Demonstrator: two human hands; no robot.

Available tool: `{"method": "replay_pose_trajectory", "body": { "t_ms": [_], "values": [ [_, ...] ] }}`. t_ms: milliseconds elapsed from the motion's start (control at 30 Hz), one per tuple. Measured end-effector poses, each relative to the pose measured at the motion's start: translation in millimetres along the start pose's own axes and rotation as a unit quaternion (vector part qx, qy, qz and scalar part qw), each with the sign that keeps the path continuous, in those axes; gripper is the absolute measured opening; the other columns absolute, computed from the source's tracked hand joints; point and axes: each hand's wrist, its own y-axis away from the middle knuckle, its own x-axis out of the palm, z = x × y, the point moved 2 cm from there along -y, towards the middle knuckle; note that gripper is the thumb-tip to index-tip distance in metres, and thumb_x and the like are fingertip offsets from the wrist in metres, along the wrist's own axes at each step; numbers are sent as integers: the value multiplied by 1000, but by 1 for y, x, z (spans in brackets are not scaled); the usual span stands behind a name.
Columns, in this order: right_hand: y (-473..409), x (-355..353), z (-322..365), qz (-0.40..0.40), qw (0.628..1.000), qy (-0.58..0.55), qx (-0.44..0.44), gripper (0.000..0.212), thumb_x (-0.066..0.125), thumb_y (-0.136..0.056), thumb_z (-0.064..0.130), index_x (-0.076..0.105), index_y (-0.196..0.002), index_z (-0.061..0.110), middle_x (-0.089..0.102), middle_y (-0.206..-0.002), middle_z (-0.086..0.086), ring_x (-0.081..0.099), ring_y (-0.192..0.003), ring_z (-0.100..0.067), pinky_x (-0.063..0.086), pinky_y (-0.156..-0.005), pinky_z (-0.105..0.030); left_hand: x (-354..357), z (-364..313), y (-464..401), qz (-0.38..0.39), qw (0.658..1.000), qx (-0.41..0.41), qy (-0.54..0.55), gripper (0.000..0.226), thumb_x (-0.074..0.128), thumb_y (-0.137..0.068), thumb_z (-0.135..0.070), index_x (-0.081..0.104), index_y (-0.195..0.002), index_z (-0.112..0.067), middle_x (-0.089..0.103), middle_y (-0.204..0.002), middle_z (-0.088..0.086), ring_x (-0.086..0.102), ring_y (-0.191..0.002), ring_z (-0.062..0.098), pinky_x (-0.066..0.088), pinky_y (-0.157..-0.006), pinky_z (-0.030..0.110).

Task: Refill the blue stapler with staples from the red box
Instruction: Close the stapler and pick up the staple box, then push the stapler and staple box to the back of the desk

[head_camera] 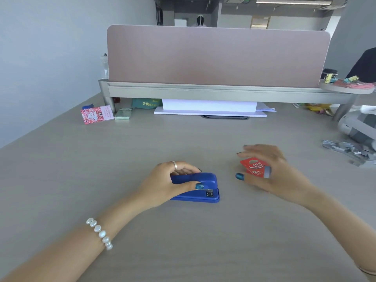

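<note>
- grey table (183,139)
- pink divider panel (217,55) upright along far edge, on metal rail
- pink printed card pack (96,114) far left, green box (123,114) just beside it
- white paper stack (209,107) under the rail
- loose staple strips (350,150) piled far right
- binder clips (330,77) on small round shelf (345,88), right end

The grey desk (183,139) carries a blue stapler (200,188), loose staples (350,150), a pink card (96,115) and a white paper stack (209,107).
</note>
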Motion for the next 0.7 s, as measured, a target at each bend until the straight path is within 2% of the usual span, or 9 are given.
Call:
{"method": "replay_pose_trajectory", "body": {
  "t_ms": [67,100,133,200,300,433,533,633,700],
  "values": [
    [6,-6,-21,9,994,106,32,66,61,-56,75,48,-115,49,32,-145,11,15,-138,-16,22,-112,-40,0,0,-1,-1,1000,2,-3,20,76,-74,-23,69,-87,-36,70,-92,-24,65,-83,-1,47,-74,12],
    [10,-6,-29,33,990,119,69,71,61,-57,72,45,-121,46,24,-150,7,8,-141,-19,18,-113,-44,-1,1,-1,-2,1000,1,-3,20,76,-74,-23,69,-87,-36,70,-92,-23,65,-84,-1,47,-74,12],
    [13,-3,-36,60,986,114,107,72,63,-61,67,42,-126,44,19,-153,5,6,-142,-21,16,-114,-44,-1,2,-2,-1,1000,-1,-2,21,76,-74,-23,69,-88,-37,71,-92,-22,65,-85,0,48,-75,14],
    [17,3,-44,81,982,90,144,69,64,-69,55,38,-131,40,20,-154,0,13,-141,-24,17,-114,-39,-1,4,-2,1,1000,-6,-2,24,77,-73,-23,69,-90,-38,71,-93,-19,66,-85,3,50,-76,17],
    [20,10,-37,61,986,98,122,63,62,-75,50,40,-132,34,28,-151,-3,26,-137,-25,21,-112,-34,0,4,-2,-12,1000,-7,5,28,79,-70,-23,69,-88,-41,71,-93,-22,66,-85,7,51,-77,18],
    [30,22,-8,87,988,78,98,82,50,-60,72,37,-133,37,27,-151,1,23,-136,-20,19,-109,-26,1,3,-1,-25,1000,4,-5,27,78,-69,-25,69,-88,-42,69,-93,-26,66,-84,8,51,-76,19],
    [39,33,7,113,986,95,72,98,24,-53,91,25,-137,41,17,-154,1,16,-137,-17,18,-112,-30,1,2,-1,-27,999,15,-12,28,78,-71,-20,68,-84,-43,68,-95,-27,65,-86,3,49,-76,14],
    [45,40,16,140,980,131,50,100,7,-54,89,6,-141,39,0,-156,2,7,-139,-16,12,-114,-29,1,0,-1,-20,999,18,-20,27,76,-73,-20,67,-87,-41,66,-97,-30,63,-86,-3,45,-74,9],
    [46,38,21,171,975,134,51,90,12,-64,82,-2,-141,38,-8,-156,2,2,-141,-15,9,-114,-30,1,0,-1,-12,999,19,-27,26,76,-74,-21,66,-89,-40,65,-97,-32,62,-85,-6,43,-73,6]
  ]
}}
